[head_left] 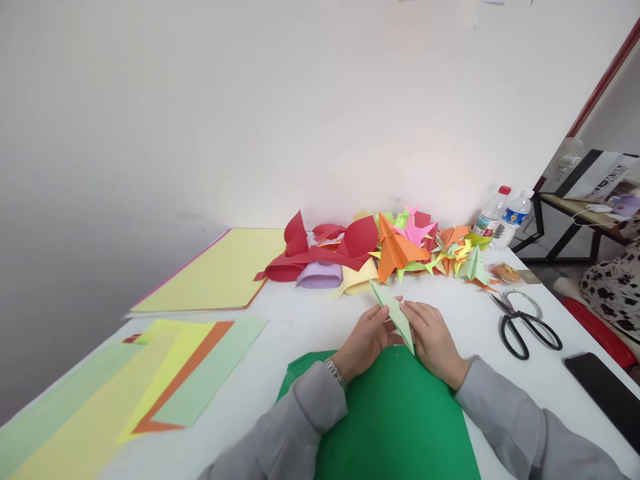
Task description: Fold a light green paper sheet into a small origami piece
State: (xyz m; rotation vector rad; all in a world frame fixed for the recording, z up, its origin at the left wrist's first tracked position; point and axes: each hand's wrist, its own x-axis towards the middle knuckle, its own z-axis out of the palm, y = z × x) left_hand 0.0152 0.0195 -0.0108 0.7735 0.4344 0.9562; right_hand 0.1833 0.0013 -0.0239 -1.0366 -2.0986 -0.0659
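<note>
Between my two hands is a pale green folded paper (393,312), long and pointed at both ends, held at a slant. My left hand (364,335) grips its left side, with the thumb lying on the paper and the fingers partly hidden beneath it. On the other side my right hand (431,337) is closed on the same paper, its fingertips at the edge. Both hands are above a large green paper sheet (400,420) at the front of the table. What the undersides of the fingers do is hidden.
Folded paper shapes lie heaped at the back, among them an orange paper plane (397,248) and red rolled paper (357,241). Scissors (525,323), a tape roll (539,305), a black phone-like slab (607,393) and two bottles (513,217) stand right. Coloured sheets (210,373) spread left.
</note>
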